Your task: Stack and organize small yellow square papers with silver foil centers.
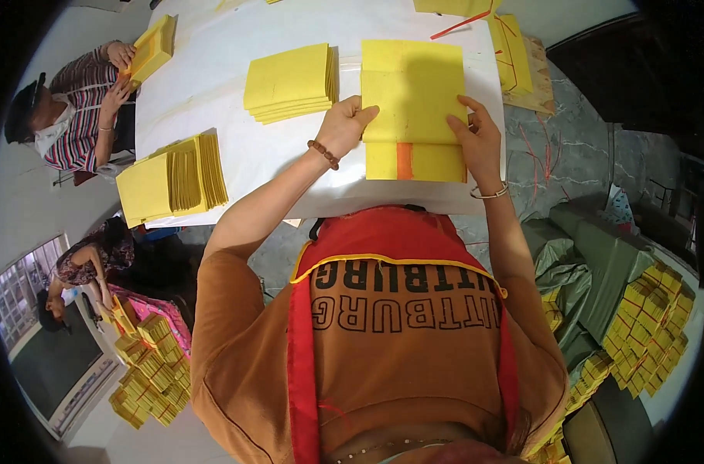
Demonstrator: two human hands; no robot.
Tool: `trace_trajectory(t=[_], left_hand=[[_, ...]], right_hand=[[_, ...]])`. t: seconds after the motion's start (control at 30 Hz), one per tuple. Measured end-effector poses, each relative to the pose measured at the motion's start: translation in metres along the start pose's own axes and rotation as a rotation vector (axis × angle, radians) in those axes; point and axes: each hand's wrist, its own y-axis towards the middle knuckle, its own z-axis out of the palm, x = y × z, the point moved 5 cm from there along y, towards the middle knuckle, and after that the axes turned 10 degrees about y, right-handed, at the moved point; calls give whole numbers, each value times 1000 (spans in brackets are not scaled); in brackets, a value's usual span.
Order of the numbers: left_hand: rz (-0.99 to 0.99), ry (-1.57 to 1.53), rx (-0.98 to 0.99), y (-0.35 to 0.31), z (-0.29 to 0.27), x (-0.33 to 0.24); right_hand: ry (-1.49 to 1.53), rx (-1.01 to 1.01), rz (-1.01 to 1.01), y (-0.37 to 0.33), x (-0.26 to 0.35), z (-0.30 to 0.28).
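Note:
In front of me at the table's near edge is a stack of yellow paper [412, 93], its upper sheets reaching over a lower yellow part that carries an orange-red strip [404, 161]. My left hand [346, 127] grips the stack's left edge, thumb on top. At the right edge my right hand [480, 143] holds it with thumb and forefinger bent over the side; its other fingers are partly hidden. Left of my left hand lies a fanned pile of yellow paper [288, 81]. Another thicker yellow pile [170, 178] rests at the table's near left corner.
The white-covered table [236, 166] ends close to my apron. A person in a striped top [81, 116] handles a yellow bundle [152, 50] at the left side. Another person [97, 255] bends by stacked bundles [152, 363]. Tied yellow bundles [650, 329] stand at right; red strips [549, 155] litter the floor.

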Motion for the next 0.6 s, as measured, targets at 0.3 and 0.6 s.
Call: trace_trajectory(t=[0.3, 0.6], left_hand=[[549, 653, -507, -39, -17, -62], [881, 1073, 36, -63, 46, -56]], right_hand=[[34, -21, -11, 4, -17, 0], [-21, -14, 11, -4, 3, 2]])
